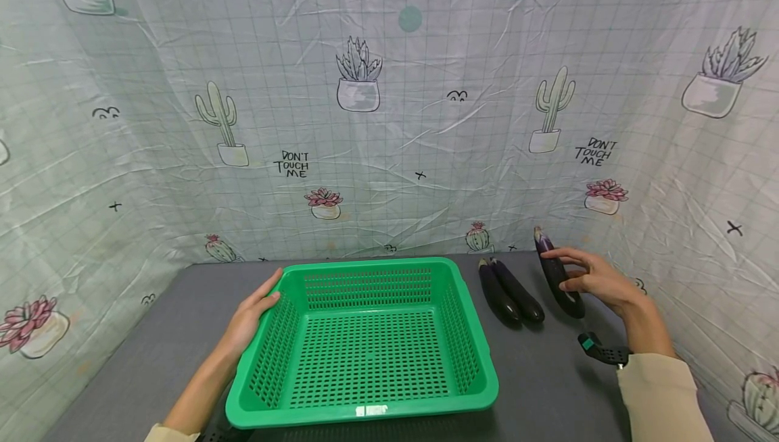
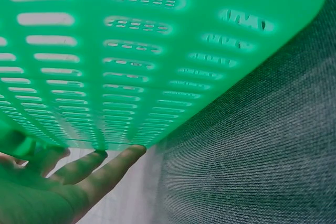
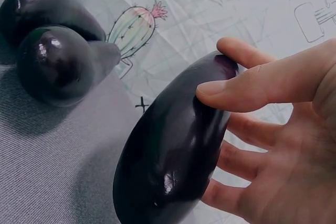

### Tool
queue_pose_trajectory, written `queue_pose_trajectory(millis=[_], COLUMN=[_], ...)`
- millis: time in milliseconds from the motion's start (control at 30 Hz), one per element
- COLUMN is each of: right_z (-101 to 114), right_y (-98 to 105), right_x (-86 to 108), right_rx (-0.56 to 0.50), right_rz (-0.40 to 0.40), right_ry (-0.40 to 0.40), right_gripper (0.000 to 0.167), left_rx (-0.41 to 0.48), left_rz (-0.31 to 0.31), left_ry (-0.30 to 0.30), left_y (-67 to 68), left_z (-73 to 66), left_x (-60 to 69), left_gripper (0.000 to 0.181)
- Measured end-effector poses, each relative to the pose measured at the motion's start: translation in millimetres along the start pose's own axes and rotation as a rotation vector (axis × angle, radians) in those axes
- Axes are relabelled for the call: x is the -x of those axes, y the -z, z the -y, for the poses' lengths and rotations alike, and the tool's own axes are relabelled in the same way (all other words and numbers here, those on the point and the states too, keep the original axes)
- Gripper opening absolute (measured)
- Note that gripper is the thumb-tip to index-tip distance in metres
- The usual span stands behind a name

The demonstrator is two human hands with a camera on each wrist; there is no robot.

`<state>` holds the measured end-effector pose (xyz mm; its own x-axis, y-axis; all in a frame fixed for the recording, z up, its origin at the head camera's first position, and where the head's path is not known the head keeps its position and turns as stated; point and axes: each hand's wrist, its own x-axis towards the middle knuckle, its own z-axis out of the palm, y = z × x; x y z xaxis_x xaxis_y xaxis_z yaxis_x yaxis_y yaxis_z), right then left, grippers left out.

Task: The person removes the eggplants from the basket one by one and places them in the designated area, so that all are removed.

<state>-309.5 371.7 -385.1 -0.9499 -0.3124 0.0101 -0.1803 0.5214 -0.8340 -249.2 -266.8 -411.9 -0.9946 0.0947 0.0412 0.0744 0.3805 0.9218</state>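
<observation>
A green plastic basket (image 1: 365, 409) with slotted walls stands in the middle of the head view, with nothing inside. At its left rim, my left hand (image 1: 246, 324) holds on, thumb over the edge; in the left wrist view the fingers (image 2: 113, 171) lie against the slotted outer wall. On the right, my right hand (image 1: 599, 280) grips a dark purple eggplant (image 1: 552, 273) between thumb and fingers, and it appears raised above the surface. Two more eggplants (image 1: 499, 297) lie side by side between the basket and that hand. Their rounded ends face the right wrist camera.
A grey cloth-like tabletop (image 1: 152, 334) lies under everything. Behind and at both sides hangs a pale curtain (image 1: 420, 131) printed with potted cacti, close to the table's back edge. A black wrist device (image 1: 602, 349) is on the right wrist.
</observation>
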Motion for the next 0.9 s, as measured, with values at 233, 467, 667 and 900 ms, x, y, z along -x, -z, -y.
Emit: queue_pose_trajectory(millis=[233, 467, 667, 900], right_z=[-4.5, -5.5, -6.9, -8.9], right_y=[-0.7, -3.3, -4.4, -4.9], right_x=[-1.5, -3.4, -4.6, -5.6], right_rx=[0.012, 0.022, 0.014, 0.02], right_rz=[-0.003, 0.0, 0.003, 0.007], right_ry=[0.001, 0.016, 0.007, 0.003], right_gripper=[0.063, 0.063, 0.064, 0.064], left_rx=[0.016, 0.004, 0.002, 0.004], left_rz=[0.01, 0.006, 0.003, 0.005], left_ry=[-0.014, -0.032, -0.025, -0.027], left_y=[-0.2, -0.3, -0.1, -0.3], left_z=[1.6, 3.1, 3.0, 3.3], left_x=[-0.8, -1.7, -1.0, -1.6], left_gripper=[0.06, 0.06, 0.06, 0.06])
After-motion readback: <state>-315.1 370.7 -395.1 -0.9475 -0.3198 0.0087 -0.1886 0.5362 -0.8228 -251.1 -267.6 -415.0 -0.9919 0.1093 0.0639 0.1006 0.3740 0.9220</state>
